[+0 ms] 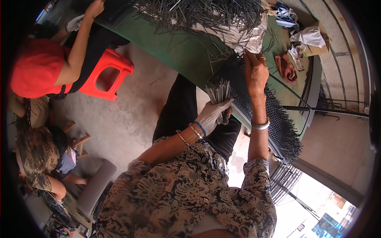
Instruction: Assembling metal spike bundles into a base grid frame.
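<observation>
My left hand (213, 113), in a pale glove, is closed round a bundle of thin dark grey rods (219, 91), whose ends stick up above my fingers. A long black board (237, 81) with a close grid of holes lies along the near edge of the table, and dark rod ends bristle at its right end. Over the board's far corner, my bare right hand (256, 73) has its fingers pinched together. Whatever they grip is too small to make out.
A large heap of thin black rods (206, 16) lies on pale sheeting (248, 37) on the green table (174, 51). Rags (286, 68) and a cardboard box (317, 47) are at the far right. A red stool (107, 75) and a person in red (39, 67) are at the left.
</observation>
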{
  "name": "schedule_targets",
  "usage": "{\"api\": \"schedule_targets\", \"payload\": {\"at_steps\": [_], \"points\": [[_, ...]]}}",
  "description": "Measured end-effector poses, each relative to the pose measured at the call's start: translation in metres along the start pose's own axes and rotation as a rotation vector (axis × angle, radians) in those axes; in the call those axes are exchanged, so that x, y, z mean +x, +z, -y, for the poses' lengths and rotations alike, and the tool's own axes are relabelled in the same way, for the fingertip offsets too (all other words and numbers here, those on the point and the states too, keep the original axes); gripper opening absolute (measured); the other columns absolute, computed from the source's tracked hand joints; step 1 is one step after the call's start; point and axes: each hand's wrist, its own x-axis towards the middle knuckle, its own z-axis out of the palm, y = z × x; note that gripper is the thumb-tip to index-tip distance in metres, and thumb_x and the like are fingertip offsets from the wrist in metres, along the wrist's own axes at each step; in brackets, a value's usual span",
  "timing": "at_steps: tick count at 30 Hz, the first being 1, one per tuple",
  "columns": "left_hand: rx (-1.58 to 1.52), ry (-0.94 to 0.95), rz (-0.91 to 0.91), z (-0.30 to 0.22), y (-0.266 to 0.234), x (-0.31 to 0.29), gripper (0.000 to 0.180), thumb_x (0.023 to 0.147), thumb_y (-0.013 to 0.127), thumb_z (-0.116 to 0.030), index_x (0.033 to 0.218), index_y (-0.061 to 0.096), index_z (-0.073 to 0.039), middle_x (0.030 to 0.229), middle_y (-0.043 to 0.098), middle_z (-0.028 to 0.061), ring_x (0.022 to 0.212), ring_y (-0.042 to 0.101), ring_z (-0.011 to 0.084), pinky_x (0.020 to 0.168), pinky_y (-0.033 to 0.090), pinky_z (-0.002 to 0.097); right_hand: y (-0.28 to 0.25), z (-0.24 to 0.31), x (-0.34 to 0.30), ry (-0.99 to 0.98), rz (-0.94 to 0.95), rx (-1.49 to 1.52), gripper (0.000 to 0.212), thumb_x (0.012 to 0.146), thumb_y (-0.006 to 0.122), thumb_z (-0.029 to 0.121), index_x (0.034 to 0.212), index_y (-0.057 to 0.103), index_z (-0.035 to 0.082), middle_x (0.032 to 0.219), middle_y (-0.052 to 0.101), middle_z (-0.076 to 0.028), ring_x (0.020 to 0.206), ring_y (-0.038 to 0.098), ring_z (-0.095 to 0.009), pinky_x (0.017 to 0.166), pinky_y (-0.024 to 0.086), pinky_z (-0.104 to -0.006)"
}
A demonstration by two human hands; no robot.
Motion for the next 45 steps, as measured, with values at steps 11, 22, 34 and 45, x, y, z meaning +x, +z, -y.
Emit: {"api": "schedule_targets", "payload": {"at_steps": [11, 22, 34, 45], "points": [[-0.087, 0.159, -0.167, -0.021, 0.004, -0.001, 0.013, 0.085, 0.075, -0.011, 0.086, 0.064, -0.004, 0.067, 0.063, 0.0048, 0.052, 0.060, 0.0142, 0.042, 0.047, 0.0277, -0.038, 0.006, -0.038, 0.064, -0.062, 0.260, 0.022, 0.097, 0.059, 0.019, 0.106, 0.069, 0.002, 0.097, 0.068, -0.009, 0.079, 0.068, -0.022, 0.064, 0.053, -0.0325], [0.239, 0.302, -0.205, -0.056, -0.019, 0.037, 0.018, 0.092, 0.068, -0.028, 0.086, 0.062, -0.012, 0.065, 0.054, -0.0027, 0.058, 0.051, 0.0081, 0.049, 0.037, 0.0239, -0.100, -0.008, -0.234, 1.185, -0.268, 0.932, 0.073, 0.098, 0.038, 0.061, 0.105, 0.060, -0.008, 0.096, 0.067, -0.018, 0.068, 0.069, -0.022, 0.055, 0.055, -0.0270], [0.394, 0.306, -0.223, -0.064, -0.023, 0.051, 0.027, 0.095, 0.064, -0.032, 0.076, 0.052, -0.016, 0.062, 0.049, -0.0030, 0.055, 0.044, 0.0103, 0.049, 0.029, 0.0267, -0.076, -0.054, -0.246, 1.152, -0.450, 0.906, 0.072, 0.100, 0.037, 0.057, 0.075, 0.060, -0.005, 0.058, 0.062, -0.014, 0.052, 0.063, -0.019, 0.054, 0.052, -0.0274], [0.255, 0.268, -0.279, -0.038, -0.020, 0.053, 0.019, 0.093, 0.068, -0.026, 0.085, 0.057, -0.013, 0.061, 0.050, -0.0010, 0.051, 0.046, 0.0100, 0.043, 0.037, 0.0273, -0.073, -0.077, -0.252, 1.098, -0.527, 0.786, 0.072, 0.098, 0.039, 0.060, 0.070, 0.059, -0.002, 0.055, 0.061, -0.012, 0.045, 0.059, -0.020, 0.048, 0.050, -0.0292]]}}
